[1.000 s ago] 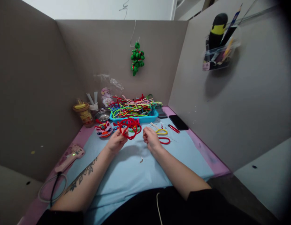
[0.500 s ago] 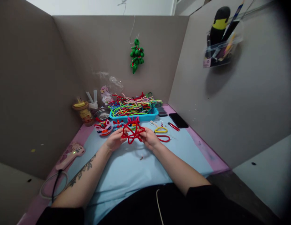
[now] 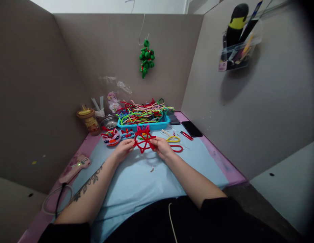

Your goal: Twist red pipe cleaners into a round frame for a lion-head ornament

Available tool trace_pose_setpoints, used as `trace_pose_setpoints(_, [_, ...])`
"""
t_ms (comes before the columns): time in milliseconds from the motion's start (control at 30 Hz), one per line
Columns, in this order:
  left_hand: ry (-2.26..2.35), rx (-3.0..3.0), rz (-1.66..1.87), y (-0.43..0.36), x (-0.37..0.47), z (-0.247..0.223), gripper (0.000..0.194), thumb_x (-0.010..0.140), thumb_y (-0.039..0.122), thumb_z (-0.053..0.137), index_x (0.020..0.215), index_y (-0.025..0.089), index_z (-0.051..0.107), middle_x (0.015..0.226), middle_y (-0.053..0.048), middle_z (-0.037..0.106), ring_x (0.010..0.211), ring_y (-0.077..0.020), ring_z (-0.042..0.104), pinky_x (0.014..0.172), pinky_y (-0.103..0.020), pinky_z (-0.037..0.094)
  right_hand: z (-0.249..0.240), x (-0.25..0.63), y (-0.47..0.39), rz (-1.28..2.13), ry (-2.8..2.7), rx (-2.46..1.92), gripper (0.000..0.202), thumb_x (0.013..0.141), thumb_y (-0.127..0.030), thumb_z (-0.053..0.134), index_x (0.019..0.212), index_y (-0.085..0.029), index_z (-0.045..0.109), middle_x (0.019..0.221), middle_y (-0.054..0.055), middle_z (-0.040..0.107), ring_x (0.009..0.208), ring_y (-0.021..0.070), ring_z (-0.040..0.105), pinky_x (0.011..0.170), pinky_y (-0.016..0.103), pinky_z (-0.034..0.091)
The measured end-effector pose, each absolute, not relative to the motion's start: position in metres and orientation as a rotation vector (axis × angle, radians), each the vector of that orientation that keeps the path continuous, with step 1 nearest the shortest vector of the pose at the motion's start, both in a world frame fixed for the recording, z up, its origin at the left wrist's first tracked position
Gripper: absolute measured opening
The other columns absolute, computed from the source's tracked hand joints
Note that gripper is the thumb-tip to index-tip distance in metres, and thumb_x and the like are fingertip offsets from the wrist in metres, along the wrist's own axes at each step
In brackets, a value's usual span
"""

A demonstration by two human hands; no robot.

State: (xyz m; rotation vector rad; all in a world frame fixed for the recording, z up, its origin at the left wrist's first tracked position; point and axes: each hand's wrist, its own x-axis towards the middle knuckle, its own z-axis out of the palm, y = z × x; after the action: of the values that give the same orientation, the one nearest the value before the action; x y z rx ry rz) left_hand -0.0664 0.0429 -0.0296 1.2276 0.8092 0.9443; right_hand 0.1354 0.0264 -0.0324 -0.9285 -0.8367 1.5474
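A red star-shaped frame of fuzzy stems (image 3: 144,141) is held up over the blue table cover, with crossing bars inside a rounded outline. My left hand (image 3: 124,149) pinches its left edge. On the opposite side, my right hand (image 3: 160,147) grips the right edge between thumb and fingers. Just behind the frame are small fuzzy animal-face pieces: a red and pink one (image 3: 111,137) at the left and a blue one (image 3: 127,134) beside it. Another, partly hidden by the frame, shows pink horns.
A blue tray (image 3: 147,127) heaped with coloured fuzzy stems stands behind. Right of my hands are yellow loops (image 3: 173,139), red loops (image 3: 177,148), a red cutter (image 3: 186,135) and a black phone (image 3: 191,129). A pink device (image 3: 76,168) lies left.
The red frame has turned slightly between my hands, and its left edge now meets my left fingertips. The whole view has shifted a little.
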Motion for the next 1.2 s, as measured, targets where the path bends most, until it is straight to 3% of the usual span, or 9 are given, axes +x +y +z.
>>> trace_pose_setpoints(300, [0.854, 1.531, 0.883, 0.043, -0.072, -0.027, 0.032, 0.07, 0.043, 0.066, 0.075, 0.012, 0.06, 0.066, 0.001, 0.05, 0.057, -0.0079, 0.038, 0.053, -0.021, 0.026, -0.03, 0.138, 0.025, 1.436, -0.971, -1.005, 0.018, 0.054, -0.029, 0.068, 0.058, -0.014, 0.059, 0.039, -0.006, 0.047, 0.035, 0.0054, 0.037, 0.035, 0.019, 0.022])
trace_pose_setpoints(567, [0.983, 1.55, 0.892, 0.044, -0.072, -0.024, 0.033, 0.071, 0.046, 0.063, 0.069, 0.014, 0.054, 0.057, 0.005, 0.043, 0.05, -0.0063, 0.033, 0.049, -0.02, 0.022, -0.025, 0.142, 0.026, 1.518, -0.885, -0.917, 0.019, 0.058, -0.03, 0.066, 0.067, -0.015, 0.058, 0.058, 0.0, 0.062, 0.04, 0.0057, 0.045, 0.034, 0.017, 0.024])
trace_pose_setpoints(767, [1.028, 1.508, 0.88, 0.044, -0.072, -0.024, 0.035, 0.069, 0.048, 0.064, 0.069, 0.015, 0.052, 0.055, 0.007, 0.04, 0.047, -0.0057, 0.031, 0.047, -0.02, 0.021, -0.026, 0.143, 0.028, 1.611, -0.778, -0.921, 0.018, 0.069, -0.033, 0.062, 0.071, -0.015, 0.056, 0.06, 0.001, 0.063, 0.04, 0.0055, 0.045, 0.034, 0.015, 0.024])
trace_pose_setpoints(933, [1.003, 1.513, 0.879, 0.043, -0.071, -0.024, 0.037, 0.068, 0.049, 0.065, 0.068, 0.015, 0.05, 0.055, 0.006, 0.039, 0.047, -0.0055, 0.03, 0.047, -0.02, 0.02, -0.027, 0.145, 0.029, 1.8, -0.664, -0.897, 0.01, 0.076, -0.024, 0.056, 0.075, -0.015, 0.055, 0.055, 0.0, 0.06, 0.037, 0.0043, 0.042, 0.033, 0.014, 0.02])
trace_pose_setpoints(1200, [0.979, 1.517, 0.885, 0.044, -0.07, -0.026, 0.035, 0.069, 0.046, 0.064, 0.067, 0.015, 0.049, 0.055, 0.006, 0.038, 0.047, -0.0054, 0.029, 0.047, -0.02, 0.019, -0.029, 0.146, 0.03, 1.852, -0.623, -0.836, 0.005, 0.068, -0.016, 0.055, 0.073, -0.017, 0.054, 0.054, -0.003, 0.055, 0.039, 0.0051, 0.042, 0.035, 0.015, 0.021])
